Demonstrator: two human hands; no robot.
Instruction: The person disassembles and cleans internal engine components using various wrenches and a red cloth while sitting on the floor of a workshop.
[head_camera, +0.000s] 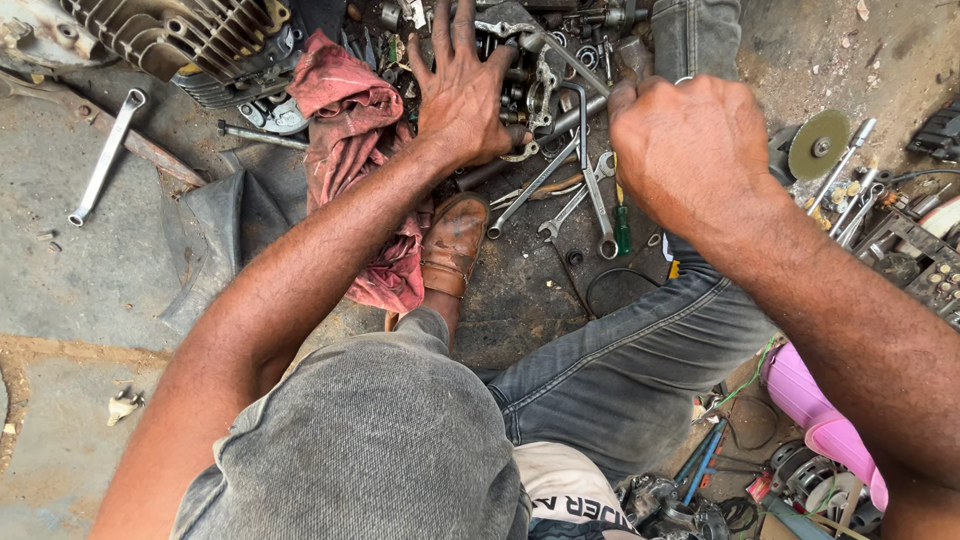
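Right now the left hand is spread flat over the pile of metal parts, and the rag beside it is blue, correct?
Not quite. The head view shows the left hand spread over the pile of metal parts as you say, but the rag beside it is a faded red, not blue.

- Pile of metal engine parts (530, 85): grey, oily, heaped loosely on the ground; the spread left hand (462, 95) lies flat on its near side.
- Bent steel rod (575, 65): thin and grey, slanting out from the clenched right hand (690, 150) toward the pile.
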